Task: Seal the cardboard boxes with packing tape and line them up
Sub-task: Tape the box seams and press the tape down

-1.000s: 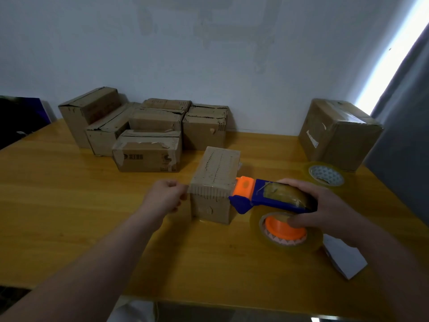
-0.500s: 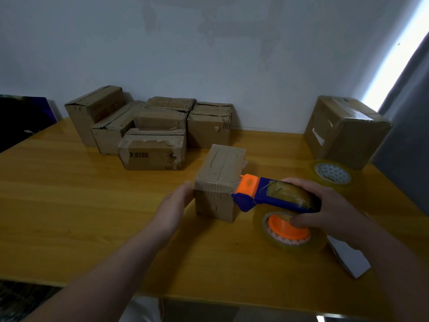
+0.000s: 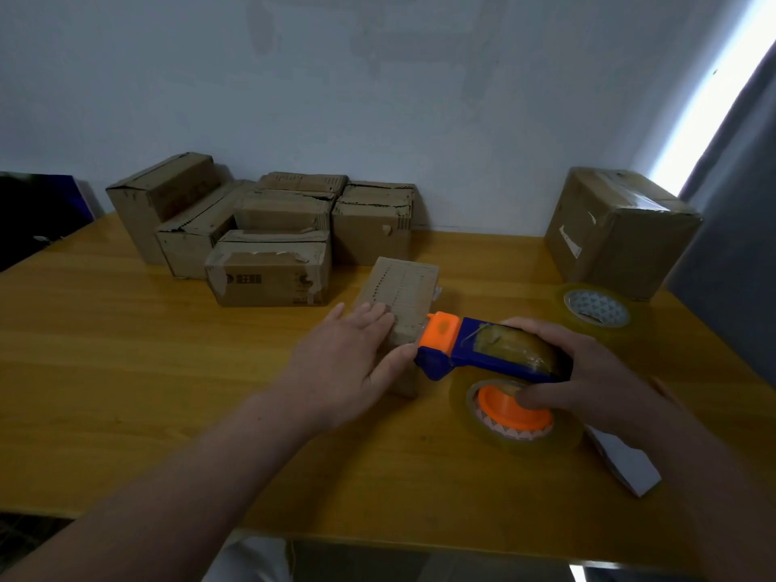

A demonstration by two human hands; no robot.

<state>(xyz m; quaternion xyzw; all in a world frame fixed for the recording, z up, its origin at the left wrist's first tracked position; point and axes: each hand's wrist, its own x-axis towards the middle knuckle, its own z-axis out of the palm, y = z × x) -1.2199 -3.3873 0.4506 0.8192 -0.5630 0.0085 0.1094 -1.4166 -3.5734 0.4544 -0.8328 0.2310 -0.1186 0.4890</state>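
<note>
Taping small box (image 3: pixel 405 287): left hand (image 3: pixel 348 363) presses it, fingers (image 3: pixel 375 316) straight; right hand (image 3: pixel 588 371) grips tape dispenser (image 3: pixel 474 350). Next: draw tape along top.

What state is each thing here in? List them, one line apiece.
small box: closed, under the left hand
left hand: flat, fingers straight, pressing its top
right hand: grips the tape dispenser
tape dispenser: orange nose at the small box's near edge
spare tape roll: lying flat, untouched
large box: closed, taped over
back boxes: closed, clustered together
</note>
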